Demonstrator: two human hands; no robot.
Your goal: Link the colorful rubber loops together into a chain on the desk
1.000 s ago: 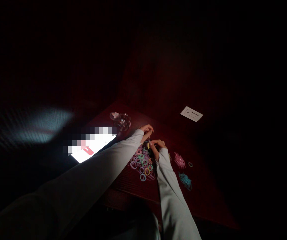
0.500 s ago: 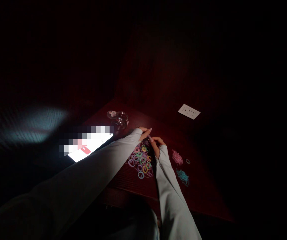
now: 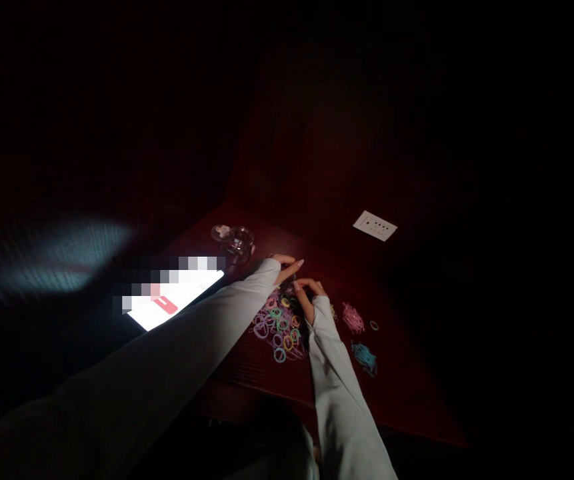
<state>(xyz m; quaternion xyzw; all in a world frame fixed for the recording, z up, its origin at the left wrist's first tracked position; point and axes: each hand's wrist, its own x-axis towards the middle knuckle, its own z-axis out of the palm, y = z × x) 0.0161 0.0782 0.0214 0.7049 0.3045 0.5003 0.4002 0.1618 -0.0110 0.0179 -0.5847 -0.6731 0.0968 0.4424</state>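
Note:
Over the dark red table, my left hand (image 3: 285, 268) is closed in a pinch, fingertips pointing right. Close against it, my right hand (image 3: 309, 295) pinches too, thumb and forefinger raised toward the left fingertips. Something small and thin seems to be between the two hands, too dim to name. Just below them lies a heap of small elastic bands (image 3: 279, 325) in purple, green, yellow, pink and blue; the sleeves cover part of it. Right of my right wrist are a pink bundle of bands (image 3: 353, 318), a teal bundle of bands (image 3: 365, 358) and a single small ring (image 3: 374, 325).
A lit screen (image 3: 187, 297) stands at the left beside my left sleeve. Behind it are a clear glass jar (image 3: 241, 241) and a round lid (image 3: 221, 232). A white socket panel (image 3: 375, 226) is on the back surface. The table's front edge (image 3: 267, 395) runs below the heap.
The whole view has shifted slightly. Both hands stay close together in a pinch, with their fingertips a little farther apart. A bit of yellow now shows beside my right wrist.

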